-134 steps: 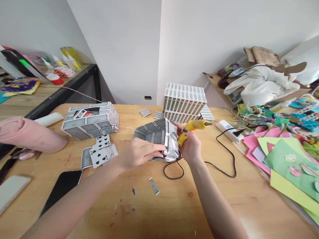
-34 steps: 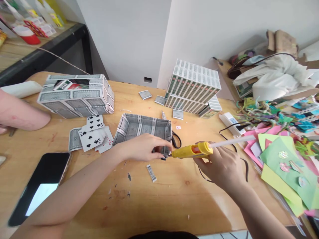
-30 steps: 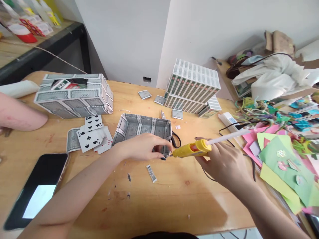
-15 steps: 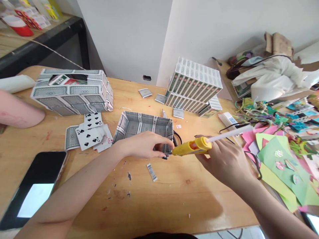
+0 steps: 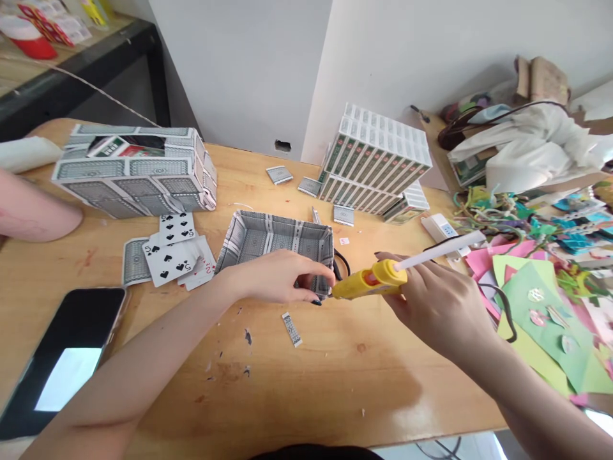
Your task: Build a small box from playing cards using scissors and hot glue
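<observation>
My left hand (image 5: 287,276) pinches the near right corner of an open box made of playing cards (image 5: 268,239), thumb outside and fingers over the wall. In my right hand (image 5: 435,300) is a yellow hot glue gun (image 5: 366,281), its front end pointing left at that same corner and a long white glue stick (image 5: 443,248) sticking out of its back. The nozzle tip is hard to make out against the box. Just in front of the box lies a small cut strip of card (image 5: 292,329).
A larger card-covered box (image 5: 138,172) stands at the back left, with loose playing cards (image 5: 172,255) before it. A phone (image 5: 62,351) lies front left. Stacked card packs (image 5: 376,160) rise behind; a power strip (image 5: 443,231) and coloured paper (image 5: 541,313) lie right.
The camera view has shifted slightly. Both hands keep their grips, and the glue gun stays at the box corner with hardly any movement.
</observation>
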Tool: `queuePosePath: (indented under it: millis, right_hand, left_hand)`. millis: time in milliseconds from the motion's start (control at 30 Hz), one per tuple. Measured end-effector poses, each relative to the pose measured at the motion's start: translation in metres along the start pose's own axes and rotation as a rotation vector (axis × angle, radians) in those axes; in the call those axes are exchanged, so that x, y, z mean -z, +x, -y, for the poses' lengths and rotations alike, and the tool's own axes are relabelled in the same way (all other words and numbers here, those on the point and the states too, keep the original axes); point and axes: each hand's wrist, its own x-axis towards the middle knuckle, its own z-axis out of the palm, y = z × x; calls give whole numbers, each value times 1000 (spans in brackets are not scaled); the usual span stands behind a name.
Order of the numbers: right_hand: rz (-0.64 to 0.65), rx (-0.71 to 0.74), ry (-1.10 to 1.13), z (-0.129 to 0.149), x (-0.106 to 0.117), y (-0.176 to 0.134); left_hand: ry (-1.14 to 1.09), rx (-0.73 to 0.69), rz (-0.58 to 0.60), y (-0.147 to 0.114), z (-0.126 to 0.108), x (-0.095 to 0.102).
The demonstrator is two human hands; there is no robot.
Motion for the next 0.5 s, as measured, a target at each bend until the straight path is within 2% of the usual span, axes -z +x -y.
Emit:
queuePosePath:
  millis: [233,500]
  right_hand:
    - [-38,-66,-3,1,-3,-8]
    - [-32,-54,12,3,-2,-8]
  left_hand:
    - [-3,-10,-4,1,2,-1]
    - [-18,-7,-11,1,3,-2]
